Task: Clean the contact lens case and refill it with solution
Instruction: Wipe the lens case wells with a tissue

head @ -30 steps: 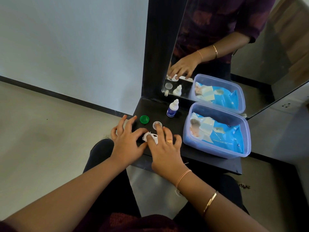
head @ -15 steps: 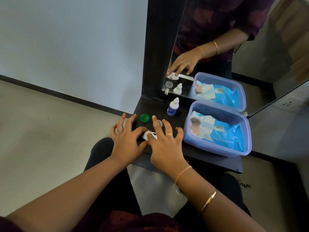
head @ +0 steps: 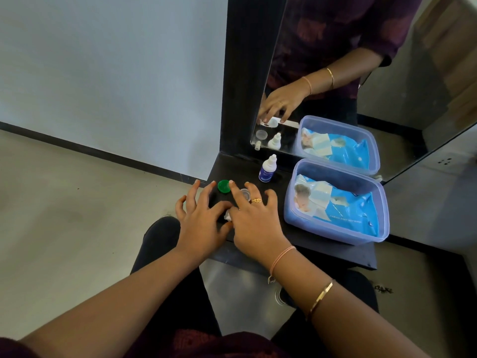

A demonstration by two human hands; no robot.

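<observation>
Head view.

Bench (head: 322, 250): dark, narrow, set against a mirror (head: 361, 73) with a black frame; a white wall and pale floor lie to its left.

Left hand (head: 200, 223): palm down at the bench's front left corner, fingers (head: 206, 193) spread wide and reaching forward; thumb turned inward, touching a small white object at the meeting of the two hands.

Right hand (head: 254, 223): palm down just beside the left hand, fingers splayed; index fingertip lies next to the green cap (head: 223, 186), and a gold ring sits on one finger. A thin cord and a gold bangle are on the wrist. Whether either hand actually pinches the white object cannot be told.

Contact lens case (head: 228, 215): white, mostly hidden between and under the two thumbs, on the bench near its front edge.

Green cap: off the case, lying flat on the bench ahead of the left fingers.

Clear cap (head: 244, 193): partly covered by the right fingers, just right of the green cap.

Solution bottle (head: 267, 169): small, white with a blue label, upright near the mirror, beyond the caps.

Plastic tub (head: 335, 228): translucent bluish, open, at the right of the bench, holding a blue pack of wet wipes (head: 346, 210).
</observation>
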